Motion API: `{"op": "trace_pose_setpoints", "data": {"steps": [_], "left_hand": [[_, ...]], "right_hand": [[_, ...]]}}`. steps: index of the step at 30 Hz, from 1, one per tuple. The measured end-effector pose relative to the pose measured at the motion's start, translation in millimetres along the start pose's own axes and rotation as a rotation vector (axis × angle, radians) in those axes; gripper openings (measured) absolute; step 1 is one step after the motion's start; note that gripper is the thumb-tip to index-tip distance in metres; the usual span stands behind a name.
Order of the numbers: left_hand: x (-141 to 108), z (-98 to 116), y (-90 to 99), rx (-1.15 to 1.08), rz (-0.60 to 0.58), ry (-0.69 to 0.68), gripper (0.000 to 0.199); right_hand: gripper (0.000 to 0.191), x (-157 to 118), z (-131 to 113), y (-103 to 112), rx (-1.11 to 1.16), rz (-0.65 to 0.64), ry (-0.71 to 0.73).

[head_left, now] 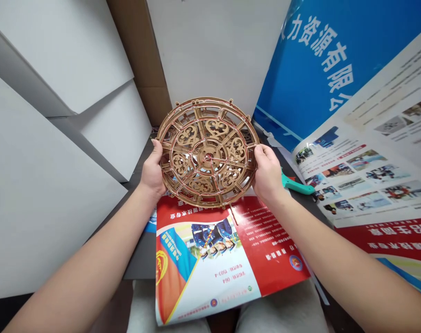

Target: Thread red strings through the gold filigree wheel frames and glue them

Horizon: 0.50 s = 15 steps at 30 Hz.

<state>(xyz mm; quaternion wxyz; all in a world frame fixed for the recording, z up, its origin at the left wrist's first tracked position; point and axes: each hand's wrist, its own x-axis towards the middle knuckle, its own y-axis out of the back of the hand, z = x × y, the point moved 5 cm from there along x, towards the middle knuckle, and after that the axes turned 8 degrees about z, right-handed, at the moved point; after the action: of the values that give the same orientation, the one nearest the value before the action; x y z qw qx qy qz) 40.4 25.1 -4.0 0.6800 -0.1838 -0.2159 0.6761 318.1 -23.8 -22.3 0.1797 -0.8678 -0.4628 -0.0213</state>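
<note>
Round fretwork wooden wheel (207, 152): face toward viewer, above red printed poster (245, 249) | left hand (153, 169): fingers curled closed around rim | right hand (268, 173): fingers closed around opposite rim

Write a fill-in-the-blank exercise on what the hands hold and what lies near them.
The wooden wheel has a ____ outline and is held at its sides by the left hand and right hand. The teal handle lies closest to the ____ hand. The banner at the upper right is ____ with white characters.

Missing words: round; right; blue.
</note>
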Motion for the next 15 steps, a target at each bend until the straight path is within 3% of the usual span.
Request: {"op": "trace_pose_setpoints", "data": {"steps": [6, 15], "left_hand": [[0.4, 1.2, -0.2, -0.003, -0.003, -0.051, 0.052], [0.8, -0.9, -0.5, -0.008, -0.011, -0.009, 0.052]], "right_hand": [[0.031, 0.9, -0.5, 0.2, -0.005, -0.004, 0.016], [0.033, 1.3, 2.3, 1.4, -0.021, 0.008, -0.002]]}}
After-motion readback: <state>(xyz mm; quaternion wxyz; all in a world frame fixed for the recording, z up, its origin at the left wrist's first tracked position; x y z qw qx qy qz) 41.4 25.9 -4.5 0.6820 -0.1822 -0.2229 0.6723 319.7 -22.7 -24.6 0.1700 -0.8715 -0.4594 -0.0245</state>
